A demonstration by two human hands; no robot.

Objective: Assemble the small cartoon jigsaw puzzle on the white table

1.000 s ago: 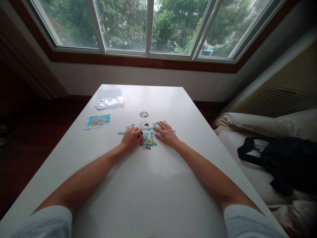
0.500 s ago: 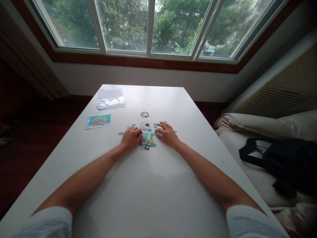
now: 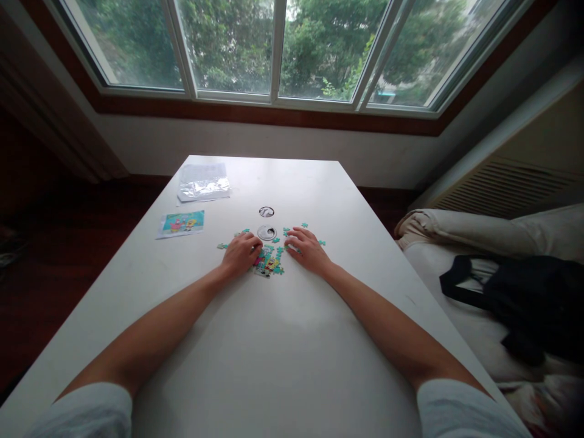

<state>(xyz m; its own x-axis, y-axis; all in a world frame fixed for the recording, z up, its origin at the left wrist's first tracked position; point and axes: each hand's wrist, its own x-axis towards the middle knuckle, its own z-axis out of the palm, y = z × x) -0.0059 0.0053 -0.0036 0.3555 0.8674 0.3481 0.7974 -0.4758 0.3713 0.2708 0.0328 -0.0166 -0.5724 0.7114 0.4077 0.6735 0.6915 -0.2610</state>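
A partly joined jigsaw puzzle [image 3: 269, 263], with teal edges and a yellow cartoon figure, lies slightly turned on the white table. My left hand [image 3: 243, 250] rests at its left side, fingers curled together on its edge and hiding part of it. To the right of the puzzle, my right hand [image 3: 308, 249] lies low over loose teal pieces, its fingers apart. One loose piece [image 3: 276, 240] sits between the hands, and another piece [image 3: 305, 225] lies beyond my right fingers. More pieces [image 3: 222, 246] are left of my left hand.
Two round discs [image 3: 267, 232] lie just beyond the puzzle. A picture card [image 3: 183, 223] of the cartoon and a clear plastic bag [image 3: 204, 182] with papers are at the table's left. Right of the table [image 3: 274, 365] is a seat with dark clothing [image 3: 538, 298].
The joined puzzle has turned and shifted a little to the left, towards my left hand. My right hand has moved slightly, its fingers staying apart.
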